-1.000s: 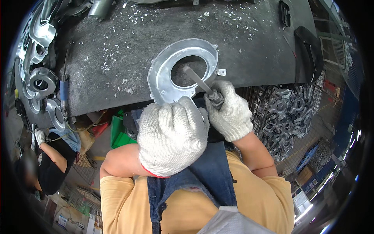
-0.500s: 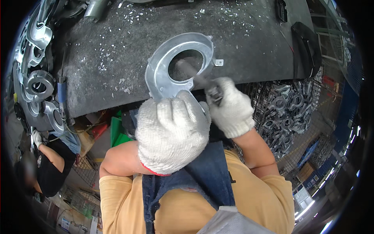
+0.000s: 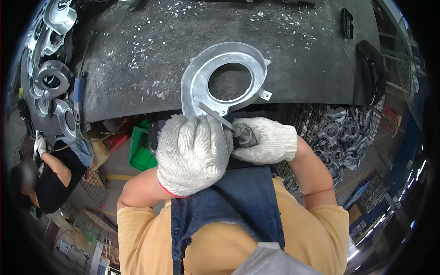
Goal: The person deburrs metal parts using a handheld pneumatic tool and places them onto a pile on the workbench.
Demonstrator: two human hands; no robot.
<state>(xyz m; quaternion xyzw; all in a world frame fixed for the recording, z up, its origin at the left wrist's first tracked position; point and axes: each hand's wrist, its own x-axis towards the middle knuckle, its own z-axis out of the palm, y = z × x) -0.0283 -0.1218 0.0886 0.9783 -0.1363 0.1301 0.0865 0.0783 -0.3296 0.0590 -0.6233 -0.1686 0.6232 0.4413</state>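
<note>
A silvery metal casting [image 3: 195,82], shaped like a ring-like scroll housing with a large round hole and small lugs, lies on the dark bench near its front edge. My left hand [image 3: 195,149], in a white knitted glove, is closed over the casting's near end, its fingertips partly hidden. My right hand [image 3: 266,140], gloved the same way, grips the dark handle of a file [image 3: 214,114]. The file's narrow grey blade points up and left, lying across the casting's near edge below the hole. Whether the blade touches the metal I cannot tell.
Pale metal chips litter the dark bench [image 3: 151,55]. More castings [image 3: 54,78] pile up at the left beside a blue-handled tool [image 3: 79,91]. A wire basket of metal parts [image 3: 339,137] stands at right, a green bin [image 3: 141,149] below the bench. Another person [image 3: 57,183] works at far left.
My right hand has drawn the file back and down from the casting's hole, toward my left hand. The casting appears slightly turned, and the whole view has shifted a little.
</note>
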